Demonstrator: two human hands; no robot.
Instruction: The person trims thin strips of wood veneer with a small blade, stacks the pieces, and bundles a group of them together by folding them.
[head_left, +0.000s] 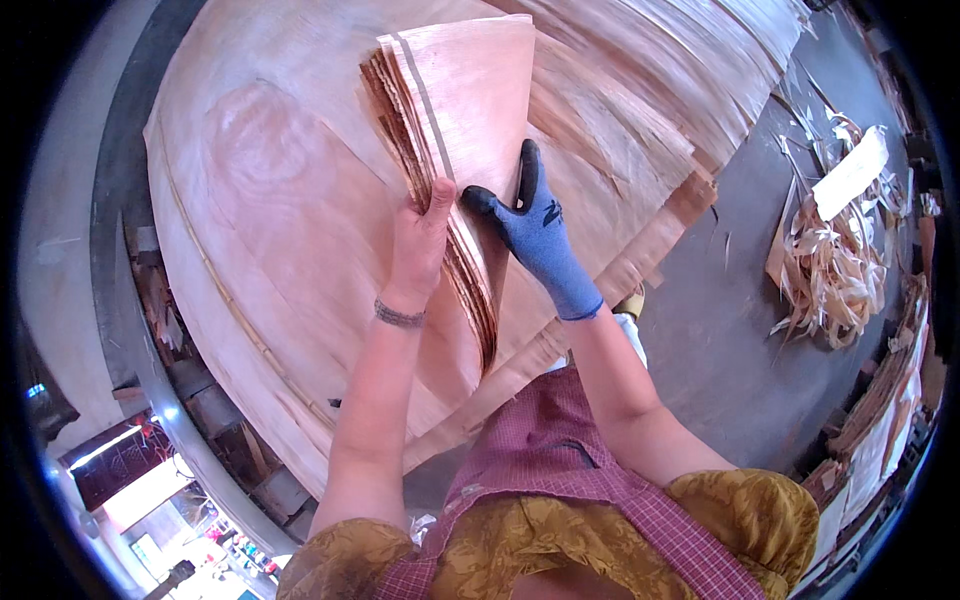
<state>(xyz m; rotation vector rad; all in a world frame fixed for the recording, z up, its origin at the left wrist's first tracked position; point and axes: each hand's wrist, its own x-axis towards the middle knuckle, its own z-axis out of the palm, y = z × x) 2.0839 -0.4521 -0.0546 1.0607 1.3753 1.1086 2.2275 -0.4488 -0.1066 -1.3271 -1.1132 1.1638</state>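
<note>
A bundle of thin pale wood veneer sheets (465,85), with ragged layered edges and a grey strip along one side, is held upright at a slant over a broad stack of veneer (270,190). My bare left hand (420,240), with a wristband, grips the bundle's left edge, thumb on the near face. My right hand (530,225), in a blue glove with black fingertips, holds the bundle's right side, thumb pointing across toward my left thumb. Fingers behind the bundle are partly hidden.
A heap of torn veneer scraps (830,270) lies on the grey floor (730,360) at right, beside stacked sheets (880,420) along the rim. Dark supports and offcuts (175,350) show at left. A brightly lit area with small objects is at lower left.
</note>
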